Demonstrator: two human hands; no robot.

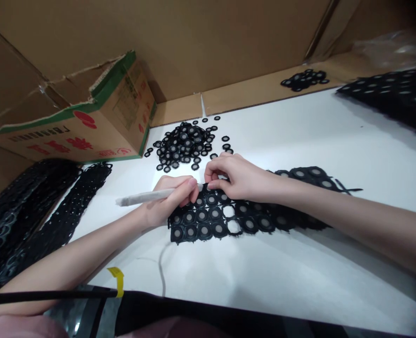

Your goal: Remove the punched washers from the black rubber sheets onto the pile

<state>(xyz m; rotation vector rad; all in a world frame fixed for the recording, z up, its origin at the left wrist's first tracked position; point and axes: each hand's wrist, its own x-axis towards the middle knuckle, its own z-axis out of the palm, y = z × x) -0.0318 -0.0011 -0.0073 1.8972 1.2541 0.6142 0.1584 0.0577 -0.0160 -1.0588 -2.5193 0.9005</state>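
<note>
A flat black sheet of joined rings with grey round centres (202,216) lies on the white table below my hands. Two cells in it show white instead of grey. My left hand (172,199) is closed around a pale pen-like tool (144,197), its tip pointing right at the sheet's upper edge. Close beside that tip, my right hand (238,176) has its fingers curled and its thumb on a ring at the same edge, pinching there. Its forearm covers part of the sheet's right half. Beyond the hands is a heap of loose black rings with grey centres (185,143).
A cardboard box with green edges (119,110) stands at the back left. Black ring sheets (84,197) are stacked at the left, another pile (394,96) at the far right. A smaller ring heap (304,80) sits by the cardboard wall. Yellow tape (119,281) marks the front edge.
</note>
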